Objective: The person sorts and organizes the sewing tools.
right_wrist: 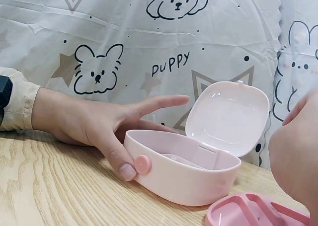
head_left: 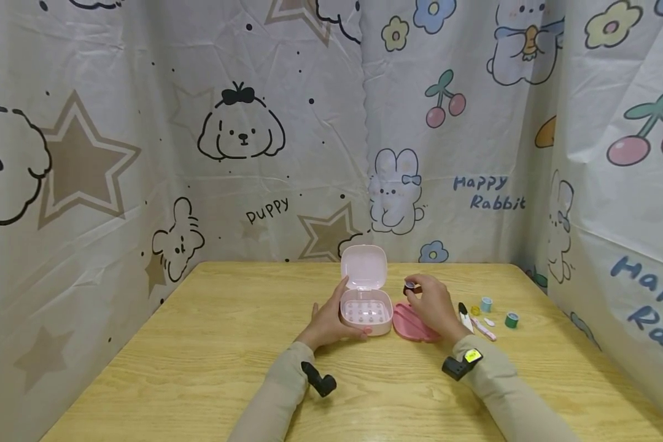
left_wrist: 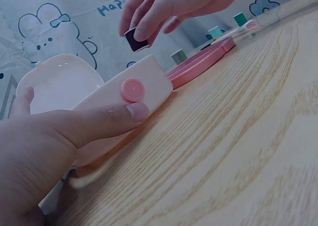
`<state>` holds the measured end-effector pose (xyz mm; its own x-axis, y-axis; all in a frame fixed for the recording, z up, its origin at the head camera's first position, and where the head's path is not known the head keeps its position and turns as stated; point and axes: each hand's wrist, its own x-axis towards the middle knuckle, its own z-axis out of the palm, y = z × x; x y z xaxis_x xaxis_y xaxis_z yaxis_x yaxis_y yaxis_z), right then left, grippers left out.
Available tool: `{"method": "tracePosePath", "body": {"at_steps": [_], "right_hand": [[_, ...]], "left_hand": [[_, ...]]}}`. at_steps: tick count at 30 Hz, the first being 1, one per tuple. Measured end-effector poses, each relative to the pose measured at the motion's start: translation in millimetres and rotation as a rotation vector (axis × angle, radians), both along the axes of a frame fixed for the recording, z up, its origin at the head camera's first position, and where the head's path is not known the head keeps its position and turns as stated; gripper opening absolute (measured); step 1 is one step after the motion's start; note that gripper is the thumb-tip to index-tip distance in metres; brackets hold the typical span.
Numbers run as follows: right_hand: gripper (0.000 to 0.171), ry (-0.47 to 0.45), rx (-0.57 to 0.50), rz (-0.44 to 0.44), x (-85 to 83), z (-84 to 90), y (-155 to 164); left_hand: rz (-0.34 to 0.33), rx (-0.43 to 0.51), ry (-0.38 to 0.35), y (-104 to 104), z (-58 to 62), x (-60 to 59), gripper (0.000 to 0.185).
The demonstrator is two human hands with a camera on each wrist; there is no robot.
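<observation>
Here, grasping a pale pink box with the left hand, pressing the thumb against its front wall just beside a round pink button, and stretching the index finger out behind, toward the raised lid. Pinching a small dark spool between the thumb and fingers of the right hand, holding it up off the table, to the right of the box. Resting the box upright on the table, directly in front, with the lid tilting back at its rear hinge and rows of small bumps showing inside. Having a deeper pink divided tray lying just right of the box, partly beneath the right hand. Having, farther right, a black-and-white tool, a pink-and-white stick, a small white piece, and yellow, light blue and green spools. Wearing a black camera over each beige sleeve. Facing pale curtains printed with puppies, rabbits, stars, cherries and flowers.
</observation>
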<state>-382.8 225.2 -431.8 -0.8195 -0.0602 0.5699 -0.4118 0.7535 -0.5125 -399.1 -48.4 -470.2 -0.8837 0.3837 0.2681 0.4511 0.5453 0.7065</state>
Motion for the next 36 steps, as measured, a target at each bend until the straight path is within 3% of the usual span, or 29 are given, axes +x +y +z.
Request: {"method": "tracePosePath", "body": {"at_steps": [24, 36], "right_hand": [[0.024, -0.011, 0.033, 0.065, -6.9, 5.2, -33], [0.025, -0.048, 0.049, 0.002, -12.2, -1.6, -42]], "left_hand": [[-0.006, -0.003, -0.001, 0, -1.5, -1.9, 0.138], [-0.011, 0.003, -0.003, -1, -3.7, -3.3, 0.136]]}}
